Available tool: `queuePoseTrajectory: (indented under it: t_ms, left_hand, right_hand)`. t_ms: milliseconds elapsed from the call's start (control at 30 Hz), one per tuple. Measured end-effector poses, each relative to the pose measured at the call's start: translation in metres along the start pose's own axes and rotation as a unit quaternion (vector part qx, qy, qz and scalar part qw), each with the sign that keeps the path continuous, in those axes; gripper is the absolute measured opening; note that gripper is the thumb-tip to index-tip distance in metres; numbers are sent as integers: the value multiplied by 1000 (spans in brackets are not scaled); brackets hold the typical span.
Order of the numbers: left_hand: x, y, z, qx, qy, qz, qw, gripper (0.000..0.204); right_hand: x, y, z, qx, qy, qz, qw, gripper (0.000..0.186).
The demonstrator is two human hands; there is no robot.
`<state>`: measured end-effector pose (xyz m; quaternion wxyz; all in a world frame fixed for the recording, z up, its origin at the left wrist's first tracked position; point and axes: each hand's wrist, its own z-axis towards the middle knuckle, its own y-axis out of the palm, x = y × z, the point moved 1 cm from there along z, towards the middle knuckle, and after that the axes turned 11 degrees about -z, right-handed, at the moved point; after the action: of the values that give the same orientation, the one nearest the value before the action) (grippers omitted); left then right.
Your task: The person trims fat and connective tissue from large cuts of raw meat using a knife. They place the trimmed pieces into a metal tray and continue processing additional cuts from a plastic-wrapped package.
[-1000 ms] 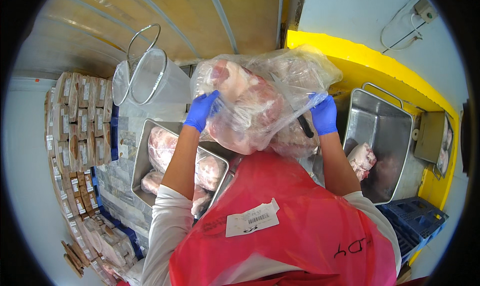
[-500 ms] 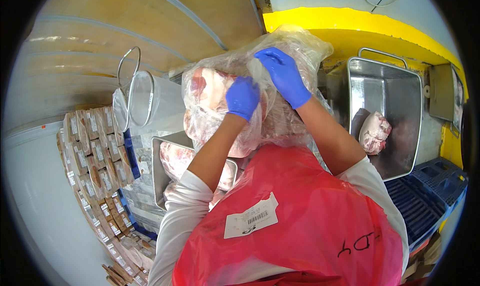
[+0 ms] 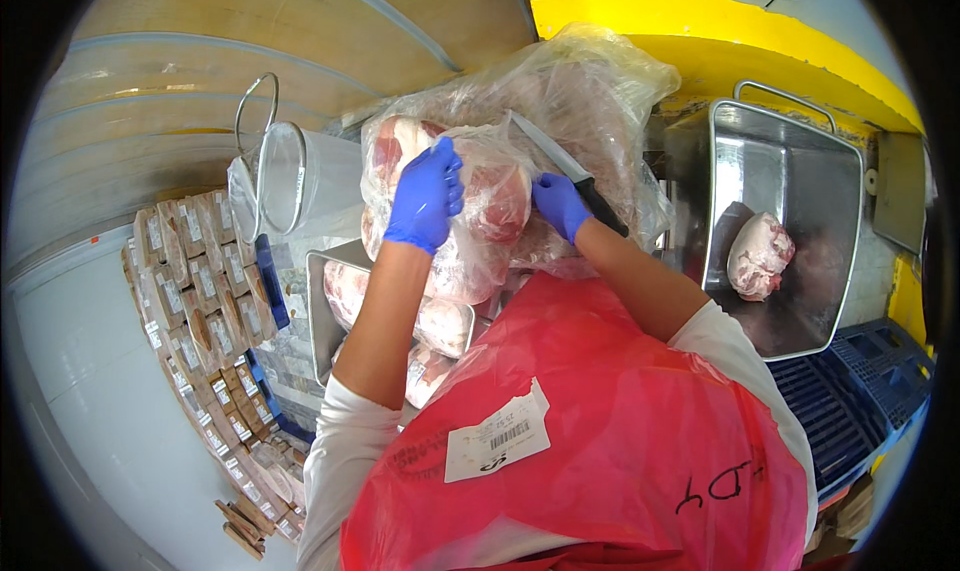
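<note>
My left hand [image 3: 425,199], in a blue glove, is closed on the clear plastic bag [image 3: 478,161] over large pieces of pale pink meat [image 3: 498,203]. My right hand [image 3: 561,207], gloved the same, has curled fingers at the bag's right side, pinching the film; its fingertips are partly hidden. A knife [image 3: 566,159] with a black handle lies on more plastic-covered meat just beyond my right hand. Below my left forearm, a metal tub [image 3: 318,321] holds several pieces of meat [image 3: 440,326].
At the right stands a deep steel bin [image 3: 712,221] with one piece of meat [image 3: 760,256] inside. Blue plastic pallets [image 3: 840,386] lie beneath it. At the left are a clear bag on a wire hoop [image 3: 285,186] and stacked cardboard boxes [image 3: 200,261].
My left hand has moved left and up with the film. My right hand has come down toward me, and the knife, hidden before, now shows. More meat shows between the hands.
</note>
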<state>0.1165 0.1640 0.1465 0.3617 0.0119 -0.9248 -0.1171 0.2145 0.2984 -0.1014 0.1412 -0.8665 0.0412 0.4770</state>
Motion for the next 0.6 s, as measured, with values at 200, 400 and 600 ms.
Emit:
queuePoseTrajectory:
  t_ms: [200,400,600]
  left_hand:
    - [42,-52,-71,24,21,-64,997,26]
    - [18,-117,-97,82,62,37,994,23]
    - [-43,-125,-69,179,370,396,821,74]
  right_hand:
    - [-20,17,-1,90,27,35,995,22]
    - [-23,21,40,105,-56,103,988,22]
    - [-13,21,53,23,-18,308,951,24]
